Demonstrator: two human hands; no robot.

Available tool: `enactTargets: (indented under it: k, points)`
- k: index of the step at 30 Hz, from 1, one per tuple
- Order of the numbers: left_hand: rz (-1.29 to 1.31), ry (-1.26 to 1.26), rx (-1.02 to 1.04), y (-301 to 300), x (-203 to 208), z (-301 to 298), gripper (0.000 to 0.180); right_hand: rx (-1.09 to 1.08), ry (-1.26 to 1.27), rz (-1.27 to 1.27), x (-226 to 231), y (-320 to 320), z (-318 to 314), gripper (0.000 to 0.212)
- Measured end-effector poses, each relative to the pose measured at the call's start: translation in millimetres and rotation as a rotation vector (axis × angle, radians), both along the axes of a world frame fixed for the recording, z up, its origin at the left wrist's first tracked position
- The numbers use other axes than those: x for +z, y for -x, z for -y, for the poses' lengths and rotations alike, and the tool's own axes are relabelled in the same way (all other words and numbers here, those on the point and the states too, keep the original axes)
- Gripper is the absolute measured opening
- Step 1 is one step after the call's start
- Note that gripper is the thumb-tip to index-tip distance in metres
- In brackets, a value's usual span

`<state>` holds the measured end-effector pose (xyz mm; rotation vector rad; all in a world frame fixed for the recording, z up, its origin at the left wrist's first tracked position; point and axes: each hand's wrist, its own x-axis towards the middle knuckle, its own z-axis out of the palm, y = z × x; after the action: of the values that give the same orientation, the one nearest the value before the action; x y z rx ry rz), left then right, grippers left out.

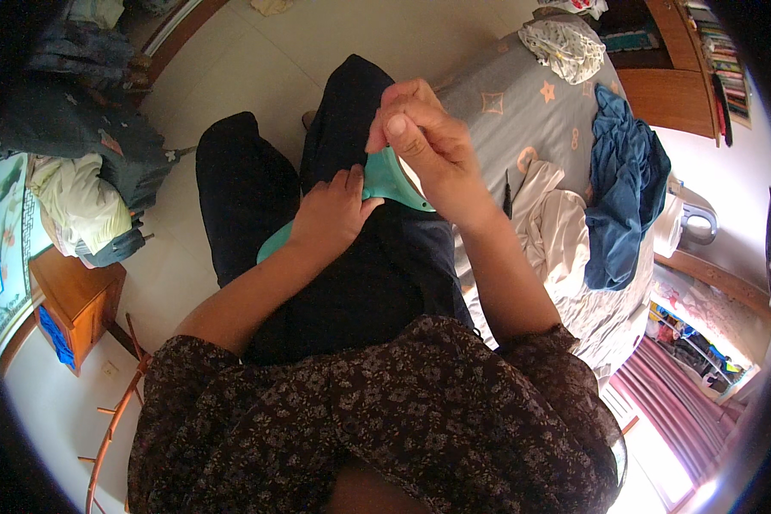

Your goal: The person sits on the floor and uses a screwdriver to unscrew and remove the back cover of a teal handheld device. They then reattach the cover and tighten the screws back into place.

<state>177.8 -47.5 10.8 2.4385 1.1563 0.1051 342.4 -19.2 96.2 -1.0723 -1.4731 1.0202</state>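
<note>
A teal plastic handheld tool [388,181] lies across my lap, with a wide head, a pale face and a long handle. I cannot tell its exact kind. My left hand [334,206] is wrapped round the narrow part below the head, and the handle's end [274,243] shows past my left wrist. Right over the tool's head is my right hand [428,141], its fingers curled in and the thumb pressed against them. Whatever those fingers pinch, if anything, is hidden. My right hand also covers part of the head.
At my right is a bed with a grey patterned sheet [475,107], holding a blue garment [621,197], a beige garment [550,210] and a bundled white cloth [564,47]. Clothes hang at the left above a wooden cabinet [81,295]. A brown rack [116,411] stands lower left.
</note>
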Motion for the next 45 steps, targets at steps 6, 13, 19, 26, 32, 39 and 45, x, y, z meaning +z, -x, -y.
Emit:
enactTargets:
  k: [6,13,19,26,32,39,45]
  points:
    - [0.021,0.044,0.013,-1,1,0,0.054,-0.079,0.306,-0.408,16,12,5,0.022]
    - [-0.025,-0.034,-0.04,2,-6,0,0.052,-0.236,0.243,-0.405,4,32,8,0.02]
    - [-0.035,-0.027,-0.047,1,-8,0,0.052,-0.185,0.165,-0.235,-8,29,2,0.038]
    - [-0.015,-0.018,-0.008,2,-6,0,0.051,0.112,0.468,-0.339,-4,11,-22,0.049]
    - [0.02,0.165,0.014,1,-6,-6,0.054,0.307,0.505,-0.291,-2,-4,-37,0.052]
    - [0.023,0.103,0.0,0,-5,-4,0.054,0.028,0.304,-0.405,0,-3,-17,0.05]
    - [-0.029,0.128,0.056,-3,9,-8,0.053,-0.132,0.105,-0.556,26,-16,18,0.053]
